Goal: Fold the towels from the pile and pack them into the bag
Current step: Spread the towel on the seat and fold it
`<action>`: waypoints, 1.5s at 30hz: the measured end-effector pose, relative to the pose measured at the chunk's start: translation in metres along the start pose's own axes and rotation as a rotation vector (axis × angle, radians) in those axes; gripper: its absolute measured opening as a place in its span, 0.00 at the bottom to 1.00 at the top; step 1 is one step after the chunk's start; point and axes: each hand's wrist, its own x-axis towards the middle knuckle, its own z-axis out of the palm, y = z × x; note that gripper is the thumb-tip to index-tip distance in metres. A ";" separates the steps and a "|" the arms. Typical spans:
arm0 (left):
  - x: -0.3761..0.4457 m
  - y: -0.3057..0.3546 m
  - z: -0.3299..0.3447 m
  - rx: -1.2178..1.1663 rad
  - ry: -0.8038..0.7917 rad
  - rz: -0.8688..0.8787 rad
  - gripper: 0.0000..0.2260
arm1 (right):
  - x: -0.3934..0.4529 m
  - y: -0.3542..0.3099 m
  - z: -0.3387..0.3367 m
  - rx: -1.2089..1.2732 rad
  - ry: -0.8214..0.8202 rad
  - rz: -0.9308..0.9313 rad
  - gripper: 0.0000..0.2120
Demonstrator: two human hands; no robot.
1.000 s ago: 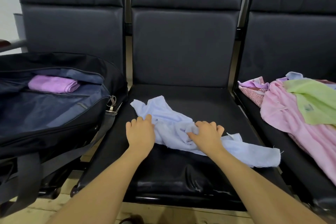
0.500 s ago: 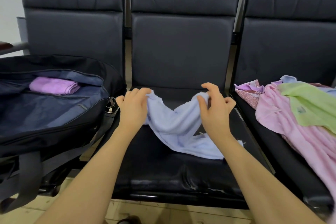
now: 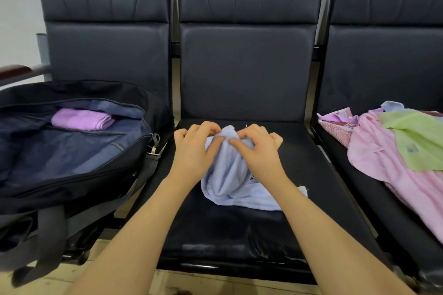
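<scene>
A: In the head view, what is being held?

B: The light blue towel is pinched at its top by the left hand and the right hand, both clenched on the cloth with the two grips brought close together; the rest is draped down onto the middle seat below the hands

A: Which step is judged to be in hand?

B: A first fold of this towel, not yet laid flat

A: And the bag?

B: The bag is seen open, well to the left of the left hand, with a folded purple towel already inside. The pile is left to the right of the right hand

A: What is called for next?

B: Probably the held edges must be matched, the towel lowered and smoothed flat
</scene>
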 end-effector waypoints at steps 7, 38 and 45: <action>-0.005 -0.006 0.014 0.202 -0.057 -0.134 0.12 | -0.002 0.022 0.002 -0.248 0.251 -0.120 0.09; -0.075 -0.021 0.039 0.173 -0.370 -0.026 0.12 | -0.056 0.063 0.022 -0.691 -0.249 0.057 0.09; -0.076 -0.021 0.040 0.326 -0.552 -0.107 0.20 | -0.075 0.072 -0.001 -0.489 -0.195 0.018 0.09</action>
